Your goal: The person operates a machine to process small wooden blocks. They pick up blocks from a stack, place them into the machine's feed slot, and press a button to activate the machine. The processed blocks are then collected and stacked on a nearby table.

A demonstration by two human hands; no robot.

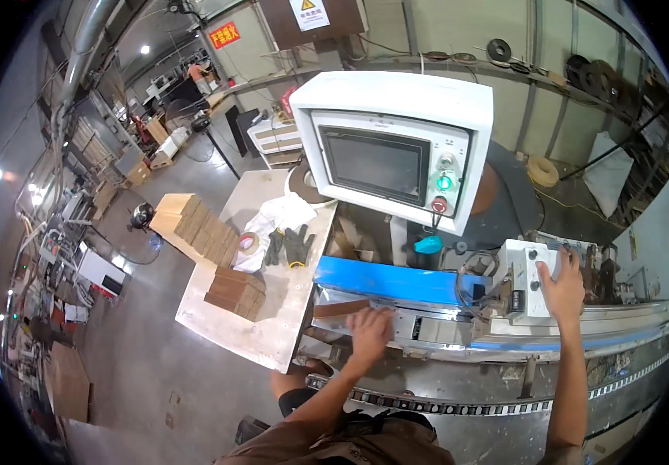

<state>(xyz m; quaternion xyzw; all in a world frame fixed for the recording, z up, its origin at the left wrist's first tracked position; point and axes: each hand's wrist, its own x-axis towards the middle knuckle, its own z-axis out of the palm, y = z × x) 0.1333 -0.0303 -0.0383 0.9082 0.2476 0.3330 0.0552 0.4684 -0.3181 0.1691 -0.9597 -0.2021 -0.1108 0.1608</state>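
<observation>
**While both hands rest on the machine: a worker at a feed line under a control panel**

Where the person's two forearms rise from the lower edge of the frame, each hand meets a different part of the long metal machine [505, 387] that runs across the lower right. The left hand [369, 332] lies palm down, fingers spread flat, on a brown wooden strip [342, 308] at the infeed, just below the blue guard bar [388, 280]; it presses rather than grips. The right hand [561, 283] is laid against the white box unit [528, 283] at centre right, fingers curled over its upper edge; whether they truly clasp it cannot be told.

Above the blue bar, at the middle of the frame, stands a white control console [396, 139] with a dark screen [374, 164], a lit green button [444, 183] and a red button [439, 205]. A link chain [458, 405] runs along the machine's lower front.

To the left of centre, a pale worktable [272, 333] bears a stack of brown boards [235, 293], a roll of tape [249, 243], a pair of dark gloves [291, 246] and a white cloth [288, 211]. A larger stack of light wooden pieces [195, 225] sits just beyond the table's left edge. The workshop floor and further equipment fill the upper left.
</observation>
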